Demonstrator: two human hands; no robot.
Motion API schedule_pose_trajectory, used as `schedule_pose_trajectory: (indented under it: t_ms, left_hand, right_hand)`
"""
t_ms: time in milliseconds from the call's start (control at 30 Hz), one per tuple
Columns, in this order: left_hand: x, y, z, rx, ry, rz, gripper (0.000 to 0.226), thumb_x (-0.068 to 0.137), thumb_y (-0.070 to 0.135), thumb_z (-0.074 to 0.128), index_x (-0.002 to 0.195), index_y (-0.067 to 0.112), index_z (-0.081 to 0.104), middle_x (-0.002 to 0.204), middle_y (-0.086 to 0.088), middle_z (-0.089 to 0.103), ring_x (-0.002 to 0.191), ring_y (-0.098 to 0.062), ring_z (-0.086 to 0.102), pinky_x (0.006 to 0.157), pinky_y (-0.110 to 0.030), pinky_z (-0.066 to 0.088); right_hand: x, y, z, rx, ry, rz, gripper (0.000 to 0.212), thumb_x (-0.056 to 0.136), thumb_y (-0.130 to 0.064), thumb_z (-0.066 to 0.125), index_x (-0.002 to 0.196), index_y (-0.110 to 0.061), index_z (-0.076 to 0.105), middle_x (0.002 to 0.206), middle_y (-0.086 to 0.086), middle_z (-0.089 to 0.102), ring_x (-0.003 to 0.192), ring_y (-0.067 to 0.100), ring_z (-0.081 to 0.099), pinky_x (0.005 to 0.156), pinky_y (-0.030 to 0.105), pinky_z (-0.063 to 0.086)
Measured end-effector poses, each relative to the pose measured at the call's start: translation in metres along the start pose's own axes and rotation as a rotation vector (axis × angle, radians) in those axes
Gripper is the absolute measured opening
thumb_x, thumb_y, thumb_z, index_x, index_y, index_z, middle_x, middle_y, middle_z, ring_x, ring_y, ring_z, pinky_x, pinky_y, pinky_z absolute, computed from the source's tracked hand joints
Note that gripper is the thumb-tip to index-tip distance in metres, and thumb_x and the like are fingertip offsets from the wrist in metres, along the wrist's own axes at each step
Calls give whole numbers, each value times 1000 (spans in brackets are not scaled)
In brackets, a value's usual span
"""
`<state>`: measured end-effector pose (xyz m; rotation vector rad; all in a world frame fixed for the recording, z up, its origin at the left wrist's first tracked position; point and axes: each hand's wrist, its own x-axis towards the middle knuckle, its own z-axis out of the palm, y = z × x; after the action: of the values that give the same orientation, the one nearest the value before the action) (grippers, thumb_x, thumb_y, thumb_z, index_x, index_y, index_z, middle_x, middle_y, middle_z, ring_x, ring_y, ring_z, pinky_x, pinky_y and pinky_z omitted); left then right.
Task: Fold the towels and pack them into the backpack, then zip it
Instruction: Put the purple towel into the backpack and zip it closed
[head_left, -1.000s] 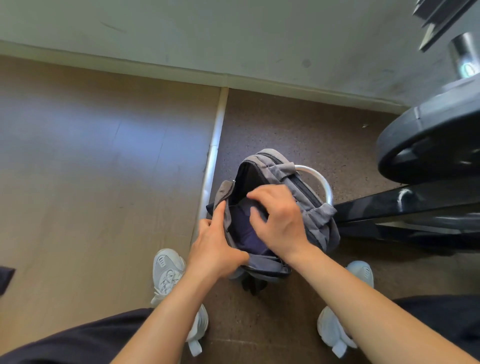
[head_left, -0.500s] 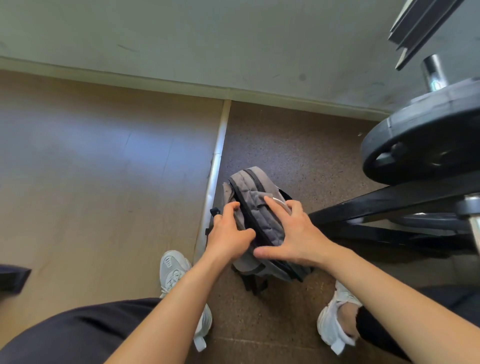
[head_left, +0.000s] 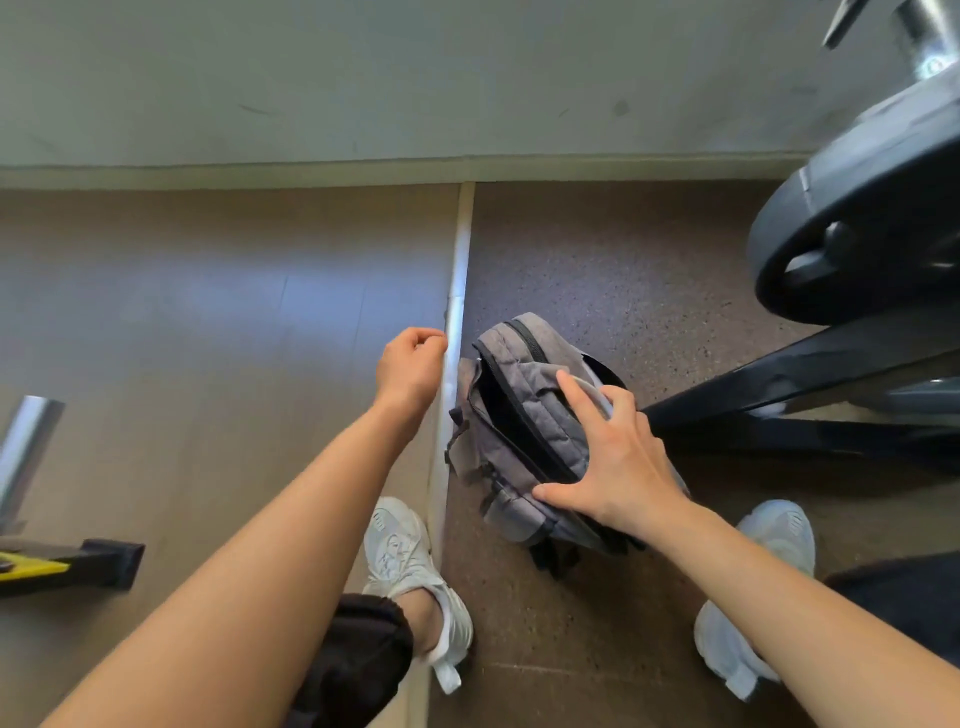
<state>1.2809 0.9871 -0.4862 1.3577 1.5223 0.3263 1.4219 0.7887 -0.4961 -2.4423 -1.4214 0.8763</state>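
A grey backpack (head_left: 524, 431) stands on the speckled brown floor between my feet, tipped a little to the right. A dark gap shows along its black zipper on the left side. My right hand (head_left: 613, 462) rests on top of the backpack with its fingers spread and the index finger along the pale grey handle. My left hand (head_left: 410, 364) hovers just left of the backpack, apart from it, with its fingers curled and nothing in them. No towel is in view.
A black weight plate (head_left: 857, 223) and a black machine frame (head_left: 789, 384) stand close on the right. A metal bar (head_left: 26, 452) and a black-and-yellow part (head_left: 67, 566) lie at the left. A pale floor strip (head_left: 452, 312) runs to the wall. My white shoes flank the bag.
My left hand has let go of the backpack's edge and moved up and to the left. The right hand stays on top of the bag, whose opening has been pressed nearly shut.
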Motion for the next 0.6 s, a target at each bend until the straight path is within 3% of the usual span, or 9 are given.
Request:
schedule_pose_trajectory:
  t_ms: [133, 300, 333, 467, 600]
  left_hand:
    - [56, -5, 22, 102, -301, -84, 24, 101, 28, 51, 114, 18, 70, 117, -4, 67, 107, -26, 61, 89, -37, 49]
    - [78, -7, 46, 199, -506, -130, 19, 99, 29, 54, 97, 26, 72, 106, 2, 74, 104, -18, 64, 95, -40, 51]
    - [81, -9, 49, 209, -534, -143, 18, 99, 30, 55, 95, 24, 72, 100, 3, 74, 100, -18, 65, 91, -37, 53]
    - [93, -12, 53, 287, -558, -66, 21, 102, 20, 55, 109, 8, 71, 94, -5, 68, 77, -13, 63, 53, -18, 53]
    - [101, -22, 50, 306, -540, -45, 21, 96, 22, 69, 100, 1, 72, 78, -5, 66, 68, -14, 61, 52, -18, 52]
  right_hand:
    - [2, 6, -5, 27, -10, 12, 126, 62, -74, 77, 152, -53, -9, 152, 1, 10, 139, 32, 31, 112, 51, 37]
    - [8, 13, -9, 41, -20, 33, 128, 60, -74, 78, 152, -54, -10, 151, 2, 12, 136, 33, 31, 111, 53, 36]
    - [10, 14, -9, 41, -23, 35, 129, 60, -74, 78, 152, -54, -10, 151, 2, 12, 136, 33, 31, 111, 54, 36]
    - [15, 14, -9, 39, -28, 46, 131, 58, -75, 78, 151, -55, -11, 152, 3, 15, 135, 33, 32, 110, 55, 35]
    - [16, 15, -9, 54, -30, 51, 132, 57, -76, 79, 151, -57, -12, 152, 2, 16, 136, 33, 31, 110, 55, 34]
